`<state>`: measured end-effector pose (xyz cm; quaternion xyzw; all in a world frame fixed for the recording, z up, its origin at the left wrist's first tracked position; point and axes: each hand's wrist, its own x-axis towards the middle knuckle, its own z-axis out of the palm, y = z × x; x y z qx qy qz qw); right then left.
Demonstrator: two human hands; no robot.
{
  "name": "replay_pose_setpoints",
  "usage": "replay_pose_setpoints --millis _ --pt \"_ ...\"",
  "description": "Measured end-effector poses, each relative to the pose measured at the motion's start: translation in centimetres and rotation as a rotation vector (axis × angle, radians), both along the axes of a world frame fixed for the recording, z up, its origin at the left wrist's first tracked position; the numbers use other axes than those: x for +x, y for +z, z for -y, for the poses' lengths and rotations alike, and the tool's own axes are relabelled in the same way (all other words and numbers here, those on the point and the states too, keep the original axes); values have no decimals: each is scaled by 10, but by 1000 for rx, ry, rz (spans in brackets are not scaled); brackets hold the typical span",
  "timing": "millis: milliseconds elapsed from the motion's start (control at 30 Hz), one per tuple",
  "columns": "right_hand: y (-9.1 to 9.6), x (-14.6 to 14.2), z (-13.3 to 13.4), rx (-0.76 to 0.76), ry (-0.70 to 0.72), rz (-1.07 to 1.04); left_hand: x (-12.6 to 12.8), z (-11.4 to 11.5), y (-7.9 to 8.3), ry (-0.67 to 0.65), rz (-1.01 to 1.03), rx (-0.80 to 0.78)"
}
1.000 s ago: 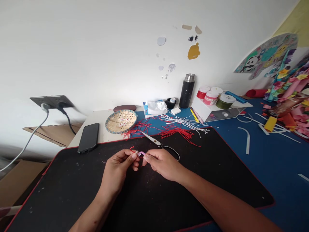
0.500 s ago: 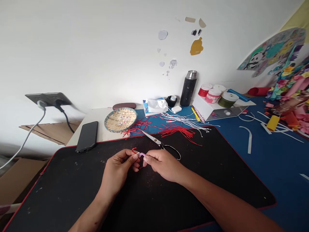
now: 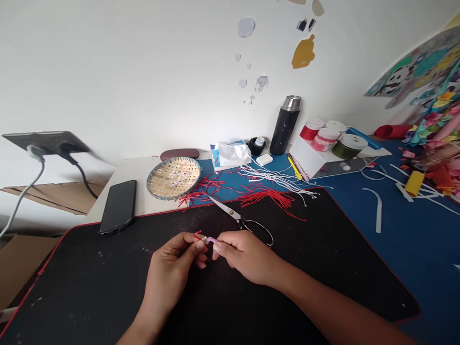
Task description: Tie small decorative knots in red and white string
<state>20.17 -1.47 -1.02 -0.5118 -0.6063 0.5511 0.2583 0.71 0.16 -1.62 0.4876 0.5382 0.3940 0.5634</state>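
My left hand (image 3: 176,261) is closed in a pinch on a small piece of red and white cord (image 3: 197,235), whose red end sticks up past the fingertips. My right hand (image 3: 240,251) pinches a thin, curved lilac piece (image 3: 211,240) that meets the white part of the cord at the left fingertips. What kind of thing the lilac piece is, I cannot make out; its other end is hidden in the right hand. Both hands are held close together over the black mat (image 3: 108,278). Just beyond the right hand lie scissors (image 3: 232,212), their blades spread slightly.
Behind the mat lie red cords (image 3: 268,198), white cords (image 3: 283,182) and a woven basket (image 3: 174,177) with small red-and-white pieces. A phone (image 3: 118,206) is at left. A black flask (image 3: 285,125), tissue pack (image 3: 232,155) and several jars (image 3: 325,136) stand along the wall.
The view has shifted and come slightly closer, so the things on the table appear displaced. Both hands keep their pinch, with hardly any change in pose.
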Motion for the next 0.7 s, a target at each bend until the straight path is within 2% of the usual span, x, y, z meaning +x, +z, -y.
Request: replay_pose_setpoints --millis 233,467,700 --pt "0 0 -2 -59 7 14 1 -1 0 54 -46 -42" --pt "3 -3 -5 -43 3 40 2 -4 0 65 -42 -66" --pt "-1 -5 2 129 -24 83 2 -5 1 29 22 -14"
